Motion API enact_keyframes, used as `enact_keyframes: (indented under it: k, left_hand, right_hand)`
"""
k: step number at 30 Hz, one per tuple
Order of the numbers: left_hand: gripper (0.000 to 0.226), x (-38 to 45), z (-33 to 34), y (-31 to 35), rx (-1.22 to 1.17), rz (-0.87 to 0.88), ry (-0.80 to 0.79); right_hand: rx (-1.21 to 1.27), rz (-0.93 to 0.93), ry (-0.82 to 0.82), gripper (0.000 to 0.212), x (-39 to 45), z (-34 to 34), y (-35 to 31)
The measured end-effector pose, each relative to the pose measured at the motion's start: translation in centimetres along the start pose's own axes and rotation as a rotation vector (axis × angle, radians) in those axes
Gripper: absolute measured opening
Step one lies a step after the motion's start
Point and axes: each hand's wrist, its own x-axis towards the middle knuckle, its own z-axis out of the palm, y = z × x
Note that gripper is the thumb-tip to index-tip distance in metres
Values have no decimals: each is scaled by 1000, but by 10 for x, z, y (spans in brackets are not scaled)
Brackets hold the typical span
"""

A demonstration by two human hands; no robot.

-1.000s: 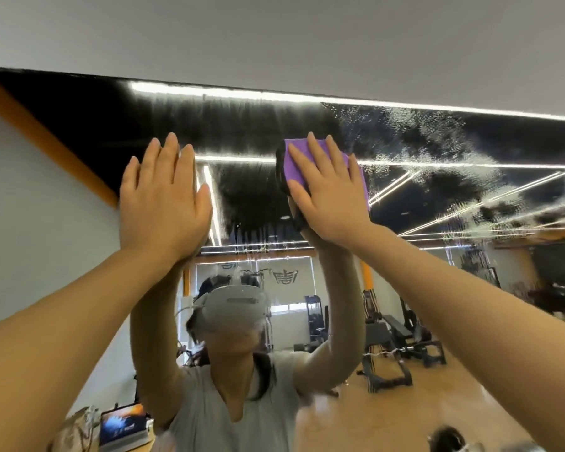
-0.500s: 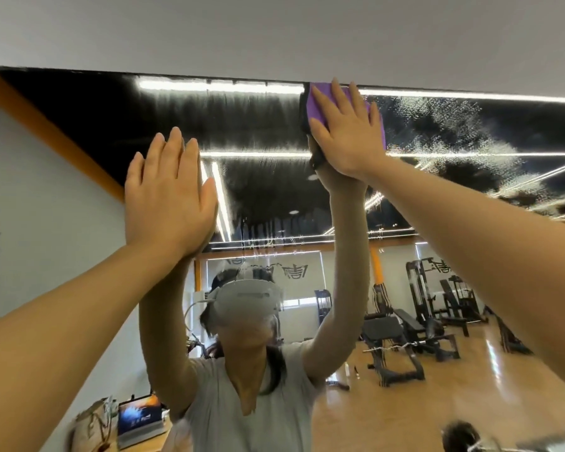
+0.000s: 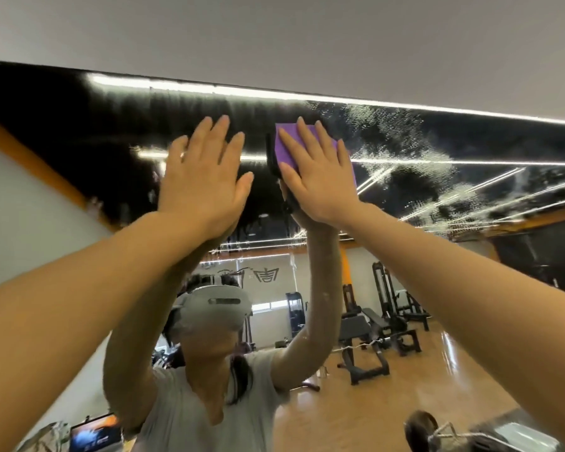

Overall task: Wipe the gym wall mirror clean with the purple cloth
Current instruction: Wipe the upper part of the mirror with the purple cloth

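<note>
The wall mirror [image 3: 437, 243] fills most of the view, its top edge running under a grey wall strip. My right hand [image 3: 318, 177] presses the purple cloth [image 3: 286, 146] flat against the glass a little below that top edge, fingers straight and spread. My left hand [image 3: 206, 177] lies flat on the mirror just to the left of the cloth, fingers straight. Streaky white residue [image 3: 402, 148] covers the glass to the right of the cloth. Left of it the glass looks darker and smeared.
The mirror reflects me with raised arms and a headset [image 3: 216, 309], gym benches and machines [image 3: 382, 334] on a wooden floor, and a laptop [image 3: 93, 433] at lower left. A grey wall strip [image 3: 307, 40] lies above the mirror.
My right hand slid the cloth up to the mirror's top edge, then back down a little. My left hand stayed flat on the glass and now sits closer to the cloth.
</note>
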Motion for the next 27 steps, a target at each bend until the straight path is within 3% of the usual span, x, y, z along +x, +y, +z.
enact_keyframes:
  k: [5, 10, 22, 27]
  left_hand:
    - [66, 10, 16, 25, 34, 1, -45]
    - [66, 7, 21, 24, 63, -7, -17]
    - [66, 6, 23, 22, 32, 7, 5]
    - [66, 6, 21, 22, 32, 17, 6]
  right_hand:
    - [26, 151, 13, 56, 45, -9, 20]
    - [32, 183, 10, 56, 63, -13, 27]
    - [38, 29, 39, 67, -47, 2, 46]
    - [19, 61, 48, 69, -45, 2, 51]
